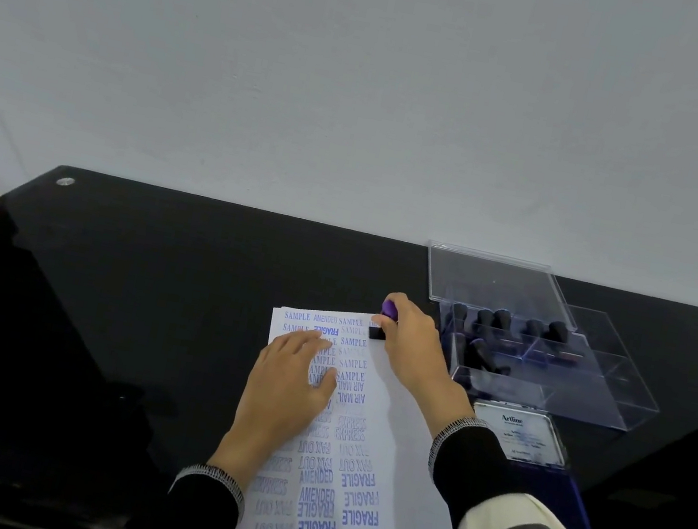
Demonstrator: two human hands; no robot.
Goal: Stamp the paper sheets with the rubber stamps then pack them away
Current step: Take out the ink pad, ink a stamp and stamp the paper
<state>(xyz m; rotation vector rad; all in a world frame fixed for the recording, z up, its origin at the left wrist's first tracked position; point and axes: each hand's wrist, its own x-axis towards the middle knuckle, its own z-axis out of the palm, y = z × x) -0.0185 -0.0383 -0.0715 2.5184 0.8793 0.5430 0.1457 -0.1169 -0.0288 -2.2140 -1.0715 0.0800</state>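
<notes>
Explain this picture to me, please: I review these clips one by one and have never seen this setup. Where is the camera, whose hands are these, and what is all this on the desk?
There is no machine here. The one picture comes from a wide-angle camera worn on a person's head, looking forward and down, so the two hands are the wearer's own.

On the black table lies a paper sheet already covered in blue prints such as SAMPLE, FRAGILE and AMENDED. The left hand lies flat on it, fingers straight, holding it down. The right hand grips a rubber stamp with a purple handle and black base, set at the sheet's far edge.

To the right stands a clear plastic case with its lid open and more dark-handled stamps inside. Nearer the person lies a blue ink pad, lid open, partly hidden by the right sleeve.
</notes>
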